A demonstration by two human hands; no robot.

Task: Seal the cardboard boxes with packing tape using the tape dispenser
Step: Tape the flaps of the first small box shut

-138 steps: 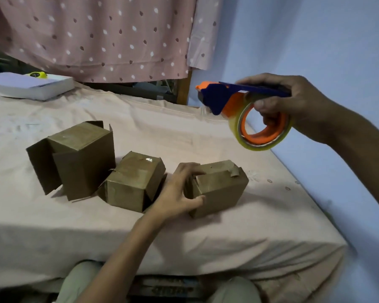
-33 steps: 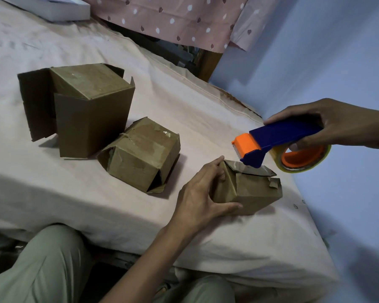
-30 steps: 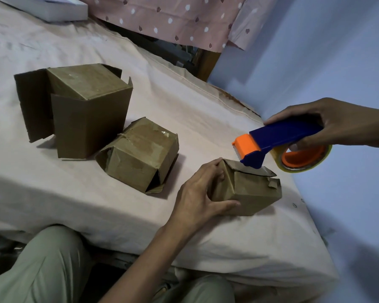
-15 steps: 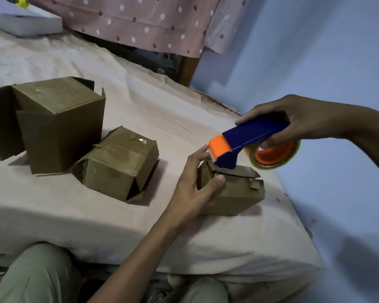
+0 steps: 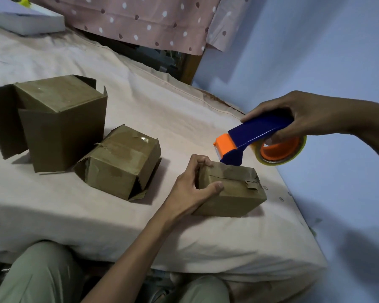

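Three brown cardboard boxes sit on a cloth-covered table. The small box at the right lies with its flaps folded down. My left hand grips its left end, thumb on the front face and fingers over the top edge. My right hand holds a blue and orange tape dispenser with a roll of clear tape. The dispenser's orange nose hovers just above the small box's top left edge. A middle box lies tilted with a loose bottom flap. A tall box stands at the left with its flaps partly up.
A blue wall runs close along the table's right edge. A pink dotted curtain hangs at the back. A white flat box lies at the far left corner. My knees are under the table's near edge.
The top flaps of the small box now lie flat. My left hand's grip has shifted on the box's left end. The dispenser stays just above the box.
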